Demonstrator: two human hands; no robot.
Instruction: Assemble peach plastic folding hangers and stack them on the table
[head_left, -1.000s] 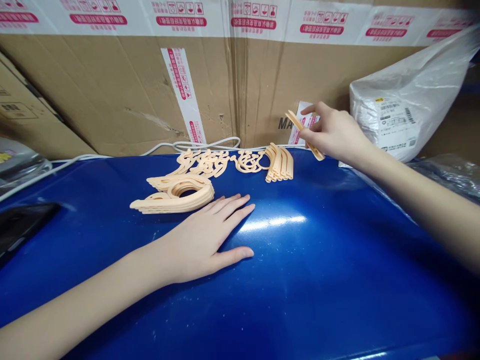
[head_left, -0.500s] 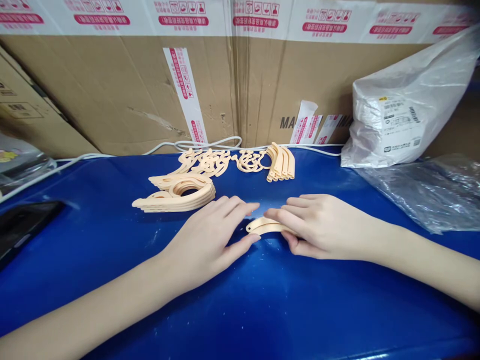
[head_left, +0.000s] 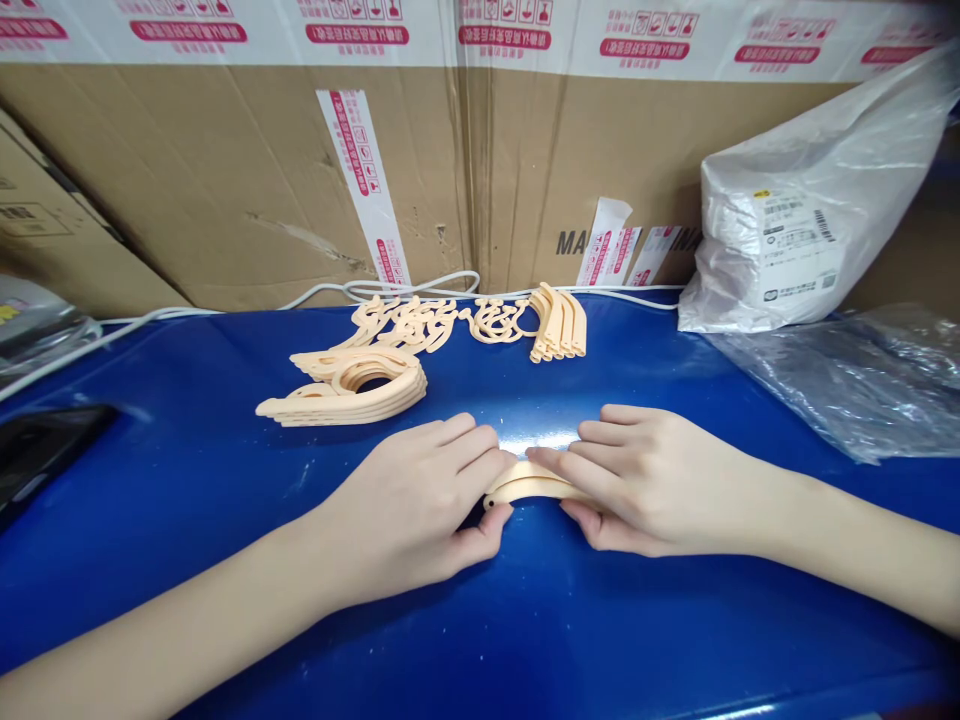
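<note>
Your left hand (head_left: 420, 500) and right hand (head_left: 645, 480) pinch opposite ends of the curved strip (head_left: 529, 484), lying crosswise between them.

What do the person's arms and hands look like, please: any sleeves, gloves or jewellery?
The left hand and right hand are bare: no gloves, rings or visible markings. The left forearm and right forearm are bare too, with no sleeve, watch or bracelet in view.
</note>
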